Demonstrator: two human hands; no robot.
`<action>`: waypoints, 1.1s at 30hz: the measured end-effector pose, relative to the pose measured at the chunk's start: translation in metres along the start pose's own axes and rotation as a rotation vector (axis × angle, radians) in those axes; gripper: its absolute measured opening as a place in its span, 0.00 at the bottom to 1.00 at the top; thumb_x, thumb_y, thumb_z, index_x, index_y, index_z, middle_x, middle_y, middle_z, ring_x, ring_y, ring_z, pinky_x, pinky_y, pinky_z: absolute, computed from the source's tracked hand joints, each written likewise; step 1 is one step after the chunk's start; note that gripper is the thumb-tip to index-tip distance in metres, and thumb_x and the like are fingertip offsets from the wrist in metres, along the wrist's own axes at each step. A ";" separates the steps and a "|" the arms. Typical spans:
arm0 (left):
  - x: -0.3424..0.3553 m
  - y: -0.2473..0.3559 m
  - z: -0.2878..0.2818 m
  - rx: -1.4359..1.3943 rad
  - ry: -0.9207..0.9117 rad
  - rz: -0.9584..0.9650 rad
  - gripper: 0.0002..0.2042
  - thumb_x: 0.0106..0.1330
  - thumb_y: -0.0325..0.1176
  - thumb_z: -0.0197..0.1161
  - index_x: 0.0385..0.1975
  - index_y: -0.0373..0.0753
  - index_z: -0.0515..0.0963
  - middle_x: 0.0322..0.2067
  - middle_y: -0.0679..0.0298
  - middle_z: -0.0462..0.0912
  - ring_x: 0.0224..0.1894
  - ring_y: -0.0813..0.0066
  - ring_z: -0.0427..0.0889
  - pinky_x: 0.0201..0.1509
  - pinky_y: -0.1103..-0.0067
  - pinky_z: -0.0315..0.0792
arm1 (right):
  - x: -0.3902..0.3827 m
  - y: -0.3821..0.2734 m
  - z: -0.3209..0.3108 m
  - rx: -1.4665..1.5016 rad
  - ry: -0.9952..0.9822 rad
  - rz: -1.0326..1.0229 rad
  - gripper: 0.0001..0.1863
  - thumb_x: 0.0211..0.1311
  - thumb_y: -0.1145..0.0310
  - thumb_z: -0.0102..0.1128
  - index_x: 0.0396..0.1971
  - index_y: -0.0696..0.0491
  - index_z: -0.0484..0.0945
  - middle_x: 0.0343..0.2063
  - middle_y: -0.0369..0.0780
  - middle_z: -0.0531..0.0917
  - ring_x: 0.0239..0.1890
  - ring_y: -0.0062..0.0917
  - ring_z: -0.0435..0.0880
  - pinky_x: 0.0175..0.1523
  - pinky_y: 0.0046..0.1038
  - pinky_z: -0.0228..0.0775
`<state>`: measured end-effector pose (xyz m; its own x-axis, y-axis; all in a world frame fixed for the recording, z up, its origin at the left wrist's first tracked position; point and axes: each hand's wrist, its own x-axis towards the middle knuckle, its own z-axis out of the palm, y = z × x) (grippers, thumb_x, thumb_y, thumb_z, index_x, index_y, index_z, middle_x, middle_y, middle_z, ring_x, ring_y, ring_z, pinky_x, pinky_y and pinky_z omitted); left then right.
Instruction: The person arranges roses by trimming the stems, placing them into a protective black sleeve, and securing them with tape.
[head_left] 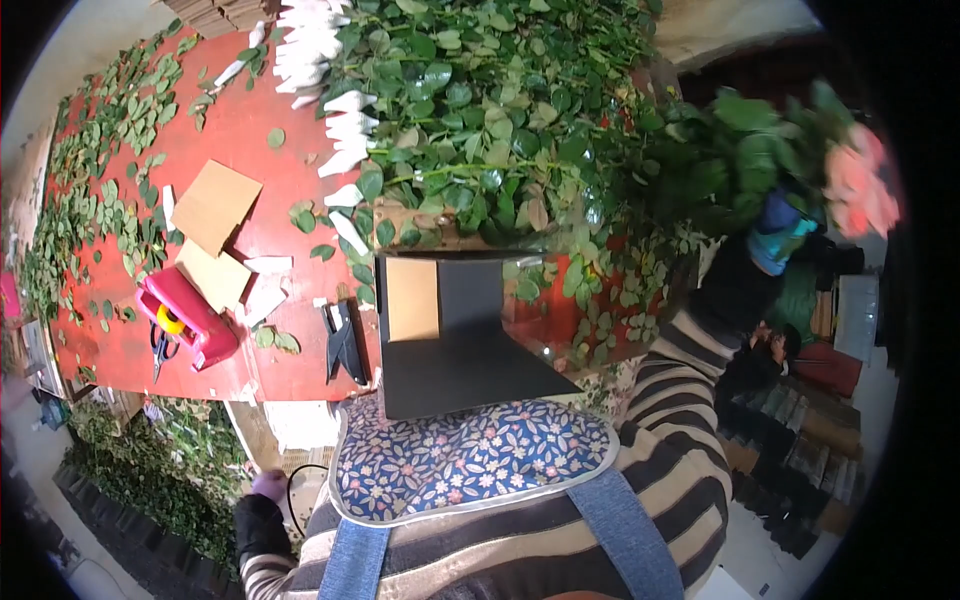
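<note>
My right hand (782, 230), in a blue-patterned glove, grips a bunch of leafy rose stems with blurred pink blooms (860, 185) at the upper right. My left hand (268, 482) is low at the left, fingers curled, beside a thin black loop (292, 495); what it holds is unclear. A black board (470, 375) with a tan card (412, 298) lies in front of me, beside a black stapler-like tool (343, 340). Further left are a pink tape dispenser (205, 338), black-handled scissors (160, 345) and cardboard pieces (217, 200).
The red table (110, 360) bears scattered leaves, white bud sleeves (350, 150) and a dense pile of rose stems (470, 120). A co-worker (760, 355) is down at the right among stacked dark bundles (800, 450). Greenery (150, 480) lies below the table at the left.
</note>
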<state>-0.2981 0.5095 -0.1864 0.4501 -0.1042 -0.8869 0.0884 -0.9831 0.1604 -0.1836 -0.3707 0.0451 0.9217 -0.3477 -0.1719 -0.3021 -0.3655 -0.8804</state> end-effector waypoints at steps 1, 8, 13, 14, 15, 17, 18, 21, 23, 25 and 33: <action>-0.013 -0.030 0.036 0.019 -0.013 -0.002 0.17 0.54 0.45 0.66 0.36 0.39 0.85 0.32 0.54 0.87 0.37 0.60 0.86 0.46 0.69 0.78 | -0.013 0.007 -0.010 -0.022 0.032 0.018 0.18 0.74 0.63 0.44 0.56 0.56 0.73 0.49 0.44 0.81 0.50 0.29 0.81 0.52 0.30 0.77; -0.023 -0.110 0.138 0.185 -0.098 -0.508 0.17 0.58 0.46 0.65 0.36 0.38 0.84 0.37 0.47 0.85 0.45 0.49 0.84 0.52 0.62 0.76 | -0.084 0.036 -0.058 -0.162 0.172 0.155 0.18 0.74 0.63 0.43 0.54 0.57 0.76 0.47 0.44 0.82 0.49 0.29 0.82 0.53 0.30 0.76; -0.001 -0.102 0.148 0.084 -0.092 -0.408 0.16 0.60 0.46 0.63 0.37 0.39 0.84 0.37 0.47 0.85 0.45 0.49 0.84 0.51 0.62 0.76 | -0.111 0.038 -0.055 -0.214 0.148 0.222 0.18 0.74 0.63 0.43 0.52 0.57 0.78 0.45 0.45 0.84 0.48 0.30 0.82 0.54 0.31 0.74; 0.002 -0.100 0.144 0.081 -0.098 -0.383 0.16 0.60 0.46 0.62 0.37 0.39 0.84 0.37 0.47 0.85 0.44 0.49 0.84 0.51 0.62 0.76 | -0.112 0.042 -0.050 -0.219 0.124 0.245 0.18 0.74 0.63 0.43 0.52 0.57 0.78 0.45 0.45 0.84 0.48 0.30 0.82 0.54 0.31 0.74; 0.005 -0.099 0.133 0.086 -0.103 -0.363 0.16 0.61 0.45 0.62 0.37 0.39 0.84 0.37 0.47 0.85 0.44 0.49 0.84 0.51 0.62 0.76 | -0.112 0.047 -0.044 -0.214 0.092 0.270 0.19 0.74 0.63 0.43 0.51 0.57 0.78 0.44 0.45 0.84 0.48 0.30 0.82 0.55 0.31 0.74; 0.015 -0.093 0.109 0.104 -0.123 -0.320 0.16 0.62 0.45 0.61 0.37 0.39 0.84 0.37 0.47 0.85 0.44 0.49 0.84 0.51 0.62 0.76 | -0.109 0.056 -0.025 -0.194 -0.006 0.319 0.19 0.74 0.63 0.42 0.51 0.57 0.79 0.44 0.45 0.84 0.48 0.31 0.83 0.55 0.31 0.74; 0.022 -0.084 0.100 0.104 -0.118 -0.300 0.16 0.62 0.45 0.60 0.37 0.39 0.84 0.37 0.47 0.85 0.44 0.50 0.84 0.50 0.62 0.76 | -0.102 0.063 -0.011 -0.180 -0.087 0.320 0.19 0.74 0.63 0.42 0.51 0.57 0.79 0.43 0.45 0.85 0.48 0.31 0.83 0.55 0.31 0.73; 0.031 -0.060 0.071 0.126 -0.140 -0.240 0.16 0.63 0.45 0.59 0.37 0.39 0.84 0.37 0.47 0.85 0.44 0.50 0.84 0.50 0.62 0.76 | -0.067 0.070 0.042 -0.153 -0.436 0.285 0.19 0.74 0.63 0.42 0.50 0.58 0.80 0.42 0.46 0.85 0.47 0.31 0.83 0.56 0.31 0.73; 0.038 -0.033 0.049 0.140 -0.147 -0.178 0.16 0.64 0.44 0.58 0.37 0.39 0.84 0.37 0.47 0.85 0.44 0.50 0.84 0.50 0.62 0.76 | -0.040 0.075 0.088 -0.151 -0.726 0.186 0.20 0.74 0.63 0.42 0.49 0.58 0.81 0.42 0.46 0.86 0.47 0.31 0.83 0.56 0.31 0.72; 0.062 0.037 -0.015 0.178 -0.135 -0.010 0.15 0.65 0.44 0.57 0.37 0.39 0.84 0.37 0.47 0.85 0.44 0.50 0.84 0.50 0.61 0.76 | -0.026 0.054 0.143 -0.062 -0.844 0.424 0.18 0.71 0.65 0.45 0.49 0.57 0.81 0.43 0.45 0.86 0.47 0.31 0.84 0.57 0.31 0.71; 0.088 0.396 -0.195 -0.960 -0.454 0.951 0.43 0.59 0.18 0.59 0.74 0.39 0.46 0.69 0.63 0.59 0.65 0.73 0.66 0.64 0.77 0.64 | 0.038 0.101 0.216 0.383 -1.104 0.496 0.19 0.71 0.65 0.51 0.56 0.59 0.74 0.51 0.43 0.81 0.49 0.25 0.79 0.56 0.28 0.71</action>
<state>-0.0501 0.1405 -0.1162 0.3754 -0.8744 -0.3073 0.5594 -0.0506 0.8273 -0.1263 -0.2341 -0.1458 0.4977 0.5942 -0.6318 -0.7523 -0.0668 -0.6555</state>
